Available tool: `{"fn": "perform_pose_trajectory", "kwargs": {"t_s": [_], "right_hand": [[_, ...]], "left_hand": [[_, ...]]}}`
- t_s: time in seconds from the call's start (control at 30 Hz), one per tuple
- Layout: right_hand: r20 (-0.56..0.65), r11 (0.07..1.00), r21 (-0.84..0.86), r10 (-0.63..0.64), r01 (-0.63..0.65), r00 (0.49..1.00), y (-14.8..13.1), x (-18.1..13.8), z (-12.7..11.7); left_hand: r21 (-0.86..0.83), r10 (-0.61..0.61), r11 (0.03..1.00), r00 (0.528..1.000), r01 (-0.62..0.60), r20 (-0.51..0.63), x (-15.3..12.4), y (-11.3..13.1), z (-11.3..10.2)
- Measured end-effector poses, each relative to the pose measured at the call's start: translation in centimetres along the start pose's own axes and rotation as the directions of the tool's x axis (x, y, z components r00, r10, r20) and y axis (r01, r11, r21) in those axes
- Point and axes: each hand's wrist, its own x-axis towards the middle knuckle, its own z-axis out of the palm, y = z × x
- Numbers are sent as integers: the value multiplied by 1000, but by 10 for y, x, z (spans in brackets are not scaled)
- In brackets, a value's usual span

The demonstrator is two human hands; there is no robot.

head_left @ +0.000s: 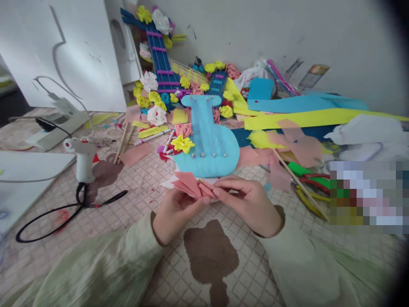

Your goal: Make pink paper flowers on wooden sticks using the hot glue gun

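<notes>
Both hands meet at the middle of the view, low over a quilted mat (pixel 143 183). Between them is a pink folded paper (pixel 191 184), held just above the mat and right in front of a light blue guitar cutout (pixel 209 145) that lies flat.

The left hand (pixel 174 211) is clamped on the paper from below and behind, thumb uppermost and the fan of pleats sticking out past it to the left. The right hand (pixel 251 204) comes in from the other side with its wrist bent. Its fingers (pixel 228 184) lie long and nearly level, and their tips are pressed together on the paper's gathered end, touching the left thumb.

The main risk, as I judge it, is the pleats. They are held only at one narrow point, so a slackened pinch would let the layers spring apart or slide askew, and too hard a squeeze would crease them. The hands are also close to the cutout, and a push forward could nudge it or the yellow paper flower (pixel 182 144) beside it. A glue gun (pixel 83 157) stands off to the left with its black cord (pixel 64 211) looping near the left sleeve, which could catch it. To the right, a thin wooden stick (pixel 298 185) and some green-handled cutters (pixel 302 170) lie near the right wrist.
</notes>
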Motion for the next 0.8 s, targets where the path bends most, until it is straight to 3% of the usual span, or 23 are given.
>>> {"fn": "perform_pose_trajectory", "kwargs": {"t_s": [0.27, 0.57, 0.8], "right_hand": [[102, 978, 89, 178, -188, 979, -6, 2, -2], [196, 960, 174, 187, -221, 963, -8, 3, -3], [255, 943, 236, 174, -235, 951, -6, 2, -3]], "left_hand": [[-2, 27, 1000, 1000, -27, 11, -2, -2, 1], [-3, 81, 997, 995, -81, 52, -4, -2, 0], [40, 197, 979, 979, -199, 52, -4, 0, 0]]}}
